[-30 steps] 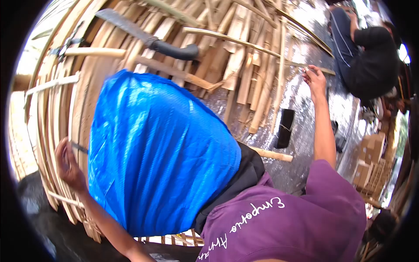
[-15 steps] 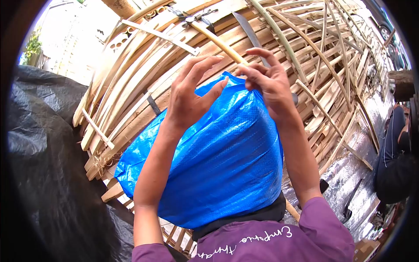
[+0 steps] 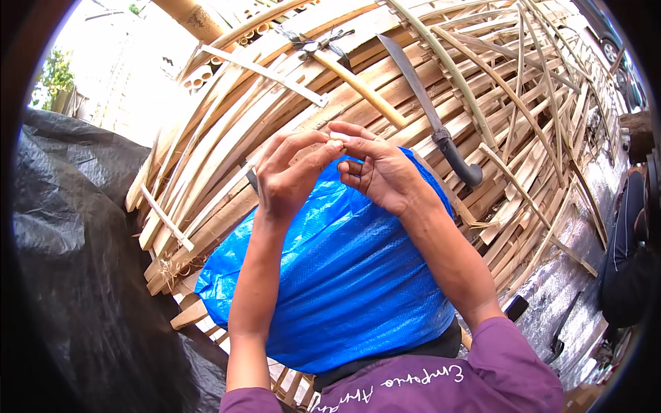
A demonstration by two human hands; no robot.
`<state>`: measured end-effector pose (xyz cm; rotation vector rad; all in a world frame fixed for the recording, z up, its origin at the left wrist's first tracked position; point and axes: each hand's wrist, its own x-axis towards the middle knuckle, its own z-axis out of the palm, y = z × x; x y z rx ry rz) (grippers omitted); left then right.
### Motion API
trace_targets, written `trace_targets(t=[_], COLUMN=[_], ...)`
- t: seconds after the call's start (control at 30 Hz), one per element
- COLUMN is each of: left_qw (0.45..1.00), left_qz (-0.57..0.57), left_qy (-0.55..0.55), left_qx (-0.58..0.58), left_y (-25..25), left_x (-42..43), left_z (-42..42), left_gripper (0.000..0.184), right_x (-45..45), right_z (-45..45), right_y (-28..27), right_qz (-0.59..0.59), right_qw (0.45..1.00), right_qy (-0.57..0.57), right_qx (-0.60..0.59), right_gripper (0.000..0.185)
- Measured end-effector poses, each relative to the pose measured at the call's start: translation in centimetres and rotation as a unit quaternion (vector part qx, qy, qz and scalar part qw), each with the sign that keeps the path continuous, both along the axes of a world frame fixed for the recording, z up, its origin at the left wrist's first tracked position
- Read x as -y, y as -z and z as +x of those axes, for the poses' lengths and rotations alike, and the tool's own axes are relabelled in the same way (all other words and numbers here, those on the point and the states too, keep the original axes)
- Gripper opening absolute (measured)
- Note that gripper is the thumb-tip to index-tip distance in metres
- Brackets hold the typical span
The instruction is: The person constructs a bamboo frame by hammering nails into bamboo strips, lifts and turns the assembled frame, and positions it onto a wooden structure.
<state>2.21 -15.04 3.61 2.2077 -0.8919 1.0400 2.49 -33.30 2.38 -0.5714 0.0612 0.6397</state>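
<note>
My left hand (image 3: 286,172) and my right hand (image 3: 382,172) meet fingertip to fingertip above my lap, both closed in a pinch. Between them shows a tiny pale spot, too small to name. Below the hands, a blue woven plastic sheet (image 3: 365,275) covers my lap. A machete (image 3: 420,89) with a dark curved handle lies on the wood beyond my right hand. Nearer the middle, a yellowish bamboo stick (image 3: 361,89) points away from me.
A big pile of split bamboo strips (image 3: 530,138) spreads ahead and to the right. Dark plastic sheeting (image 3: 76,241) hangs on the left. Silvery sheeting (image 3: 544,330) covers the ground at right, near a person's dark-clothed leg (image 3: 623,220).
My hands were apart, with the left one open and the right one pinching. Now they have come together at the fingertips, and the machete's handle has come into sight.
</note>
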Motion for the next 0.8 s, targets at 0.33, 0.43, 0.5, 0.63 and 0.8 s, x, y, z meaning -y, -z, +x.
trace_targets(t=[0.33,0.43,0.5,0.63,0.8], left_qw=[0.996,0.995,0.994,0.94,0.872], left_qz=[0.077,0.083,-0.034,-0.279,-0.44], left_qy=[0.037,0.045,0.1,0.159,0.052], left_qx=[0.02,0.026,-0.02,-0.114,-0.21], left_y=[-1.5,-1.9,-1.7,-1.2,0.0], left_x=[1.0,1.5,1.9,2.3,0.4], left_z=[0.0,-0.6,-1.1,-1.6,0.8], left_gripper=[0.029,0.029,0.025,0.015,0.029], right_x=[0.3,0.0,0.0,0.9,2.2], right_z=[-0.6,-1.8,-2.3,-3.2,-1.4], right_y=[0.1,-0.6,-0.8,-2.8,-2.5], right_qz=[0.034,0.062,0.068,-0.125,-0.263], right_qw=[0.998,0.997,0.996,0.986,0.94], right_qy=[-0.021,-0.008,-0.016,0.054,0.107], right_qx=[-0.038,-0.041,-0.048,0.091,0.19], right_gripper=[0.034,0.028,0.027,0.031,0.027])
